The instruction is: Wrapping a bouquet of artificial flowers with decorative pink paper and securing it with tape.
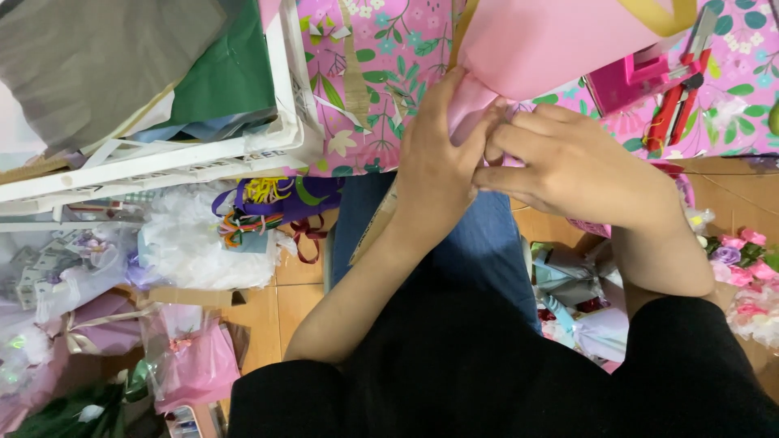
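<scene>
Pink wrapping paper [560, 40] fills the top middle of the view, its lower end gathered into a narrow bunch at the edge of a table covered in a pink flowered cloth [373, 73]. Both of the person's hands meet at that bunch. The left hand [434, 166] wraps around the gathered part from the left, fingers curled closed on it. The right hand [576, 166] comes in from the right, its fingertips pinching the same gathered paper, touching the left hand. Below the hands are the person's blue jeans [479, 243] and black sleeves.

On the table, to the right of the paper, lie a bright pink stapler [637, 81] and a red-handled cutter [677, 105], just beside each other. A white crate [284, 138] holding green and grey sheets sits at the upper left. Ribbons in purple and other colours [268, 203] hang below it. Wrapped bouquets and small pink flowers [746, 251] lie on the tiled floor at both sides.
</scene>
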